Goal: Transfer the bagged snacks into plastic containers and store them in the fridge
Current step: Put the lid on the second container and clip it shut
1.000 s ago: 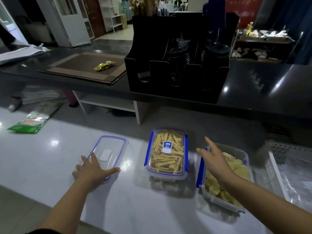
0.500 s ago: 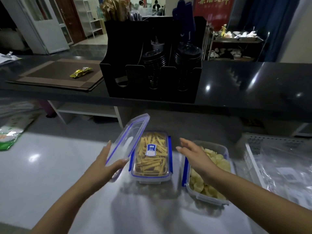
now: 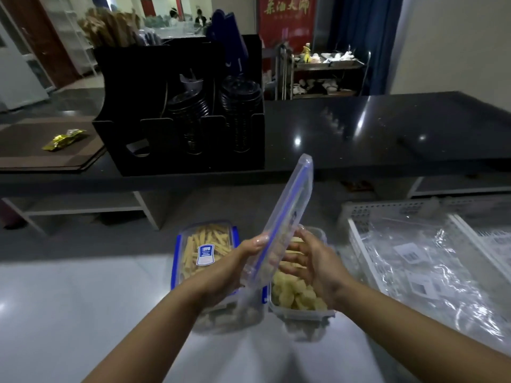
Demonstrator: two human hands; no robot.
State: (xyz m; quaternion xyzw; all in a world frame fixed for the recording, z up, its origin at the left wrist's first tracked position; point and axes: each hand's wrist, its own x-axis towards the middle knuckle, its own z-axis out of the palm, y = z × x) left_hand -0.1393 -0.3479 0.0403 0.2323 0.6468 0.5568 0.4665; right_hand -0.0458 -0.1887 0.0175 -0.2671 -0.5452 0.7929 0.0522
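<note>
Two boxes sit side by side on the white tabletop right in front of me. The stick box on my left already has its lid on. The chip box on my right is open on top and full of pale round chips.

I am holding the lid up on its edge, tilted, above the gap between the two boxes. My left hand grips its near end, thumb on top. My right hand touches the other face with spread fingers.

I think the next job is to lay the lid flat on the chip box. I should line up the corners first, then press down all round and snap the blue clips. If chips poke up, the lid may not shut.

The red banner far back has big gold writing I cannot read well. The blue sticker on the stick box has print too small to read. The clear bags on my right have barcode tags.
</note>
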